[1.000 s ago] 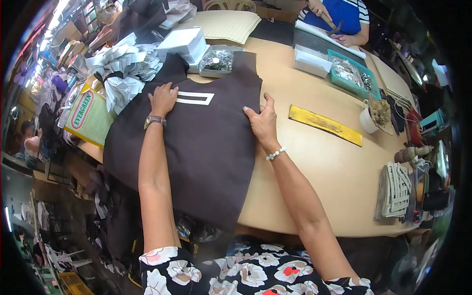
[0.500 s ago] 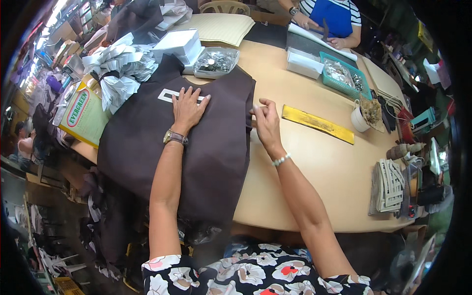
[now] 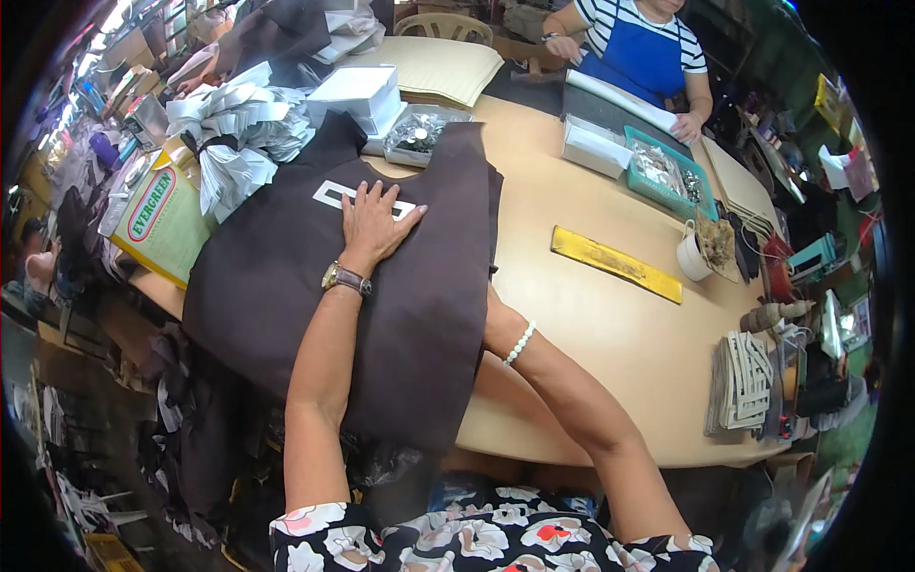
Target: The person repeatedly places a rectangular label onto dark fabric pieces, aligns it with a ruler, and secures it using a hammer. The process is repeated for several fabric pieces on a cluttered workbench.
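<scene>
Dark brown cloth-like sheets [image 3: 419, 296], cut with a curved neck shape, lie stacked over the left half of the table and hang past its near edge. On top rests a flat white template [image 3: 330, 194] with a rectangular opening. My left hand [image 3: 374, 229] presses flat across the template and the brown piece, fingers spread. At the right edge of the stack, my right hand [image 3: 498, 324] reaches in underneath the brown material. Its fingers are hidden there, so what they touch does not show.
Right of the cloth lies a yellow bar [image 3: 615, 264]. Farther back stand a clear tray of small parts [image 3: 416, 136], a teal basket [image 3: 672, 195] and a white cup [image 3: 690, 253]. A yellow-green can [image 3: 160, 221] is at left. Across the table, a co-worker in a blue apron [image 3: 629, 52] handles rolled material.
My right hand has moved from beside the cloth's right edge to beneath it. My left hand stays on the template. The co-worker's hands have moved apart.
</scene>
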The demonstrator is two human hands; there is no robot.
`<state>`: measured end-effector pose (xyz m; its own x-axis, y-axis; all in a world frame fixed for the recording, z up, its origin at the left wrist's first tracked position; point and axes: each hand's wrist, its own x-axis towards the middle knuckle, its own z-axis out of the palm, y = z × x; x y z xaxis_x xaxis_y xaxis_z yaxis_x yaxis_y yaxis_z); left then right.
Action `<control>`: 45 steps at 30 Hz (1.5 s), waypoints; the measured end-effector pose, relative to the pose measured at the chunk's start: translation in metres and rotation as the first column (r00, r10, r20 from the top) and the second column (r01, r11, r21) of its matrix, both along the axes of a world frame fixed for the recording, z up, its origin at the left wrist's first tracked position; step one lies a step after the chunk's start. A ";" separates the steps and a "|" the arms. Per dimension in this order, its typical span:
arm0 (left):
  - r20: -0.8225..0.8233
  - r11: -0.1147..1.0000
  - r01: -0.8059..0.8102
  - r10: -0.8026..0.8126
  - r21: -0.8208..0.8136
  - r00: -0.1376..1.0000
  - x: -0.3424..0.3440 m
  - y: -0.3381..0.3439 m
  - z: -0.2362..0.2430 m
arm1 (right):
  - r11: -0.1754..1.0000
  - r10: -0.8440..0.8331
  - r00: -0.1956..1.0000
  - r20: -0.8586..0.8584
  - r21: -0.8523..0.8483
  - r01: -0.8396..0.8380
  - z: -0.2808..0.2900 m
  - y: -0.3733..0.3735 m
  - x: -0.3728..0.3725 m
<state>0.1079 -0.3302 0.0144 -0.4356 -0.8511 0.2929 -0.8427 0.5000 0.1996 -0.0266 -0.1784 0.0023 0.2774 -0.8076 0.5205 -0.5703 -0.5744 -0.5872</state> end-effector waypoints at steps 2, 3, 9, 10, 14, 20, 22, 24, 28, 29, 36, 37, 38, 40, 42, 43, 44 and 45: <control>0.005 1.000 -0.005 0.005 0.013 1.000 0.001 0.001 0.000 | 0.962 -0.186 0.933 -0.308 -0.253 0.108 0.004 -0.001 0.000; 0.008 1.000 -0.007 0.007 0.020 1.000 0.002 0.001 0.000 | 0.915 -0.299 0.852 -0.429 -0.383 0.128 0.007 -0.001 -0.002; 0.010 1.000 -0.016 0.015 0.023 1.000 0.000 0.006 0.005 | 0.872 -0.488 0.644 -0.589 -0.310 0.378 0.037 0.003 -0.061; 0.013 1.000 -0.018 0.018 0.020 1.000 -0.001 0.006 0.005 | 0.846 -0.534 0.662 -0.527 -0.344 0.408 0.042 0.003 -0.070; 0.011 1.000 -0.017 0.017 0.018 1.000 -0.003 0.003 0.002 | 0.751 -0.622 0.735 -0.270 -0.470 0.464 0.078 0.006 -0.066; 0.037 1.000 0.008 -0.008 -0.004 0.999 0.004 -0.004 -0.006 | 0.834 -0.365 0.924 -0.115 -0.482 0.269 0.108 0.021 0.009; 0.058 0.998 0.032 -0.028 -0.061 0.998 0.011 -0.006 -0.014 | 0.876 -0.265 0.956 -0.129 -0.446 0.183 0.104 0.030 0.038; 0.016 0.997 0.017 -0.016 -0.071 1.000 0.002 -0.002 -0.013 | 0.912 -0.194 0.967 -0.167 -0.393 0.115 0.089 0.033 0.056; -0.020 0.999 -0.002 0.001 -0.052 1.000 -0.002 -0.002 -0.006 | 0.953 -0.190 0.955 -0.228 -0.278 0.123 0.043 0.017 0.058; -0.021 0.998 0.002 -0.004 -0.064 1.000 0.001 -0.003 -0.009 | 0.957 -0.205 0.945 -0.253 -0.254 0.139 0.035 0.010 0.053; -0.049 0.997 0.008 -0.011 -0.077 0.999 0.001 -0.003 -0.012 | 0.893 -0.395 0.881 -0.259 -0.334 0.302 0.025 -0.036 -0.004; -0.047 0.997 0.001 -0.004 -0.074 0.999 0.000 -0.002 -0.011 | 0.893 -0.400 0.877 -0.268 -0.329 0.307 0.021 -0.040 -0.009; -0.041 0.999 -0.005 0.003 -0.044 0.999 0.000 -0.001 -0.008 | 0.893 -0.405 0.871 -0.278 -0.323 0.312 0.019 -0.043 -0.014; -0.025 1.000 -0.014 0.015 0.017 1.000 -0.002 0.001 -0.003 | 0.915 -0.391 0.862 -0.323 -0.236 0.327 0.015 -0.043 -0.020; -0.026 1.000 -0.011 0.011 0.002 1.000 -0.002 0.001 -0.004 | 0.907 -0.410 0.845 -0.344 -0.251 0.338 0.012 -0.038 -0.018; -0.023 1.000 -0.006 0.006 -0.004 1.000 -0.001 0.001 -0.004 | 0.902 -0.423 0.835 -0.353 -0.257 0.348 0.010 -0.034 -0.016; -0.015 1.000 -0.015 0.015 -0.011 1.000 0.000 0.002 -0.004 | 0.930 -0.365 0.830 -0.423 -0.210 0.302 0.010 -0.025 -0.012; -0.008 1.000 -0.018 0.018 -0.014 1.000 0.002 0.001 -0.005 | 0.938 -0.346 0.826 -0.445 -0.147 0.314 0.010 -0.009 -0.001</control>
<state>0.1098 -0.3296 0.0091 -0.4180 -0.8545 0.3084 -0.8502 0.4876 0.1987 -0.0279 -0.1878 0.0127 0.2190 -0.8632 0.4548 -0.9264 -0.3302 -0.1807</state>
